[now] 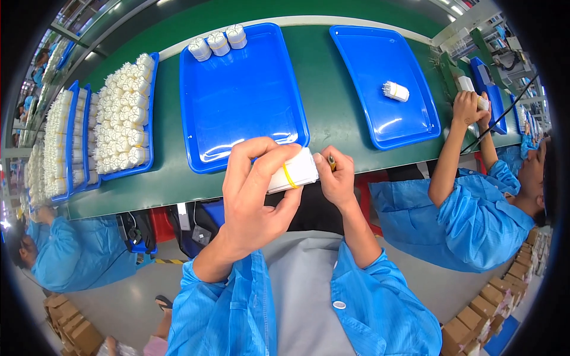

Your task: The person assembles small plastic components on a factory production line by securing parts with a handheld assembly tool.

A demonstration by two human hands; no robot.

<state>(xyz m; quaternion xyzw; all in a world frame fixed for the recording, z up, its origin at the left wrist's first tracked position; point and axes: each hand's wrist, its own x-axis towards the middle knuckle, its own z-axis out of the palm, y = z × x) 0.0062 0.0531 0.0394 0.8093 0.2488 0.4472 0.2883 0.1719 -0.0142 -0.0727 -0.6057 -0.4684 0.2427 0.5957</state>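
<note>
My left hand is closed around a bundle of white pieces, which a yellow rubber band circles. The bundle lies tilted above the near edge of the bench. Close against its right end is my right hand, its thumb and fingers pinched on a slim pen-like tool, dark and yellowish; most of that tool is hidden in the fingers. Beyond my hands lies a large blue tray with three banded white bundles at its far edge. A single white bundle lies in another blue tray to the right.
At the left, blue trays packed with white bundles stand on the green bench. On the right a co-worker's hands hold a white piece near a blue bin. Another person sits at the left. Cartons line the floor.
</note>
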